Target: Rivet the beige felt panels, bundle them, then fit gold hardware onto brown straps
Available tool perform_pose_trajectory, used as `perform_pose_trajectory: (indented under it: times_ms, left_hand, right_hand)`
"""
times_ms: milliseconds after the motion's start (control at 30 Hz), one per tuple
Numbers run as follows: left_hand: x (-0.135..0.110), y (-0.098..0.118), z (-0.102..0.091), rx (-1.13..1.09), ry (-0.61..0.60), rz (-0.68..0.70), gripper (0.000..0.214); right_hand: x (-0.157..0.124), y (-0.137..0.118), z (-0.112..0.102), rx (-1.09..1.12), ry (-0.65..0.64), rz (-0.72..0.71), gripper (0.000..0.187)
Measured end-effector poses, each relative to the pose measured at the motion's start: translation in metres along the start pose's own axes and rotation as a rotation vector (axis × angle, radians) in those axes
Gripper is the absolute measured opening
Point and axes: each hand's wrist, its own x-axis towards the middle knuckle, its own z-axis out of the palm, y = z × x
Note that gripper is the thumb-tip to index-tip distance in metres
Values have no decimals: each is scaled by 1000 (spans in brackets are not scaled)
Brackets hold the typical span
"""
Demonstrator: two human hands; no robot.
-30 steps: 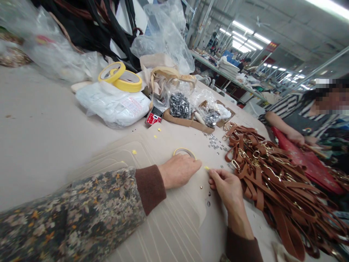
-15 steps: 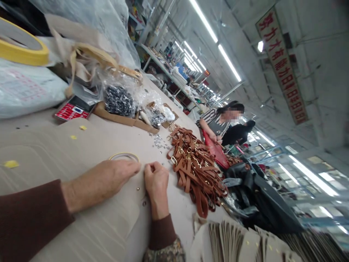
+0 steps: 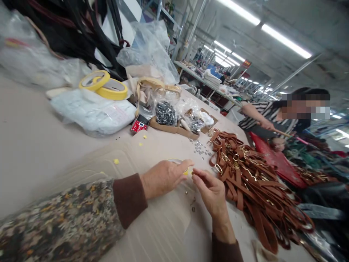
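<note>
My left hand (image 3: 163, 179) is closed round a roll of yellow tape (image 3: 174, 160), most of which the hand hides; only its upper rim shows. Close by on the right, my right hand (image 3: 212, 189) has thumb and fingertips pinched together on a small bit of yellow tape (image 3: 186, 172) between the two hands. Beneath them lie flat beige pieces (image 3: 160, 218) on the table, with a few yellow scraps (image 3: 116, 161) on them. Small metal fittings (image 3: 193, 209) rest just below the hands.
Brown straps with gold buckles (image 3: 242, 171) are heaped at right. Loose metal rings (image 3: 200, 148) lie near a cardboard tray (image 3: 174, 130) of bagged hardware. Two yellow tape rolls (image 3: 113, 95) sit on a white plastic package (image 3: 95, 116). Across the table, a person in striped sleeves (image 3: 257, 112) works.
The view has swung left and levelled, so more of the table's left side shows. My right hand's fingers have loosened from a curled fist into an extended pinch. The person opposite has raised an arm.
</note>
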Motion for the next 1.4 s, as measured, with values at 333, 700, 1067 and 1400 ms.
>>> perform_pose_trajectory:
  times_ms: [333,700,1067,1400]
  left_hand:
    - [-1,1,-1,32,-3,50,21]
    - [0,4,-4,8,36,49,7]
    - [2,0,2,-16,158,41,7]
    - [2,-2,3,-34,104,29,8]
  right_hand:
    - [-2,-21,17,-298,70,-358,10]
    - [-6,-29,25,121,43,324,22]
    - [-39,-18,-7,190,-94,719,46]
    - [-42,-20,6,-150,-153,535,42]
